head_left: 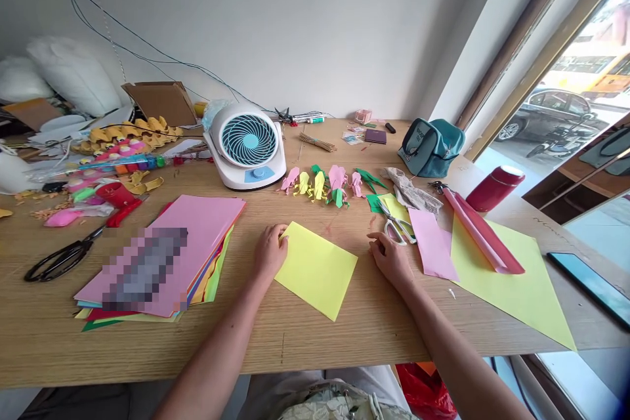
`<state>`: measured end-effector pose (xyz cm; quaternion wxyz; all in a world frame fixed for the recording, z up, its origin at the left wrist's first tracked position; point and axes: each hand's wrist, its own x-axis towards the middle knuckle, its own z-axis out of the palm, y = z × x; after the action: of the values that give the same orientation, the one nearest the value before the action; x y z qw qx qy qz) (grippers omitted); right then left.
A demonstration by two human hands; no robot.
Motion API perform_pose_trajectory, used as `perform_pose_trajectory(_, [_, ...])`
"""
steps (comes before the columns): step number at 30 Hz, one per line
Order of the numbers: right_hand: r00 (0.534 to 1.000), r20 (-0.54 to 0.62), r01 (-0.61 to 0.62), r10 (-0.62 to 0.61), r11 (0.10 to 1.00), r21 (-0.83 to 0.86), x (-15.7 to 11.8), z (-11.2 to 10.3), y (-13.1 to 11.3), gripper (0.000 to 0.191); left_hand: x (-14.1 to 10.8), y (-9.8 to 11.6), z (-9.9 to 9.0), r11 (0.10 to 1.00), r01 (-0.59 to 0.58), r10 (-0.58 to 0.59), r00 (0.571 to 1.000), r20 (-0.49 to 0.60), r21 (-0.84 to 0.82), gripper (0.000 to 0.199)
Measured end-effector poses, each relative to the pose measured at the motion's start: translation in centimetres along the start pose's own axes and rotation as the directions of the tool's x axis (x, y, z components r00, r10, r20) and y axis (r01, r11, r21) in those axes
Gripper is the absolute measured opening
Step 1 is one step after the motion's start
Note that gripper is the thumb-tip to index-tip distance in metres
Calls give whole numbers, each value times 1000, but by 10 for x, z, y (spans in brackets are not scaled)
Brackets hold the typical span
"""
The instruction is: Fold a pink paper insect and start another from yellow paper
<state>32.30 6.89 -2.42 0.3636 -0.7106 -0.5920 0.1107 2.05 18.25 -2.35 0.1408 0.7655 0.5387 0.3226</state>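
Note:
A sheet of yellow paper point(319, 270) lies at a slant on the wooden table in front of me. At its left edge, my left hand point(270, 252) has its fingers curled and its thumb against the paper, pinching the edge. My right hand point(391, 259) rests on the table to the right of the sheet, apart from it. Its fingers are loosely bent and spread, with nothing in them. Just beyond that hand are white-handled scissors point(394, 230) and a pink paper strip point(433, 246). Several folded paper figures point(337, 178) stand farther back.
To the left lies a stack of coloured paper point(207, 216), with black-handled scissors point(62, 259) beside it. A white fan point(249, 144) stands behind. On the right are a large yellow sheet point(516, 289), a red bottle point(495, 189), a phone point(590, 285) and a teal bag point(430, 147).

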Motion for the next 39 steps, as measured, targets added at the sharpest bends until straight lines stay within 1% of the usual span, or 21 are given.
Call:
perform_pose_trajectory(3, [1000, 19, -17, 18, 999, -46, -1, 0, -4, 31, -1, -2, 1, 999, -30, 30, 1000, 10, 25, 23])
perform_pose_trajectory(8, [998, 49, -33, 36, 998, -48, -5, 1, -6, 29, -3, -2, 0, 996, -86, 86, 996, 10, 32, 23])
perform_pose_trajectory(11, [997, 71, -19, 23, 998, -60, -7, 2, -7, 28, -4, 0, -2, 993, -105, 104, 994, 24, 51, 23])
perform_pose_trajectory(16, [996, 90, -16, 24, 995, -94, -9, 2, -9, 28, -4, 5, -4, 991, -109, 105, 993, 46, 78, 23])
perform_pose_trajectory(21, [995, 97, -17, 28, 993, -114, -9, 0, -9, 29, -4, 12, -6, 986, -89, 78, 994, 82, 138, 23])
perform_pose_trajectory(26, [997, 76, 10, 0, 992, -128, -9, -1, -6, 30, -6, 19, -8, 986, -57, 37, 991, 126, 156, 24])
perform_pose_trajectory(30, [997, 75, 28, -18, 991, -134, -10, -2, -3, 32, -8, 21, -9, 989, -56, 38, 991, 128, 140, 24])
perform_pose_trajectory(32, [998, 53, 22, -14, 989, -145, -11, -3, 0, 33, -9, 22, -9, 987, -48, 28, 991, 128, 151, 22])
perform_pose_trajectory(35, [999, 51, 23, -16, 990, -137, -12, -4, 2, 33, -12, 24, -10, 979, -67, 41, 990, 137, 192, 23])
perform_pose_trajectory(37, [1000, 1, -20, 21, 985, -170, -13, -4, 2, 32, -16, 26, -12, 972, -97, 63, 985, 161, 215, 24])
perform_pose_trajectory(39, [999, -33, -24, 18, 977, -212, -14, -4, 1, 29, -20, 30, -14, 962, -137, 92, 977, 191, 237, 26])
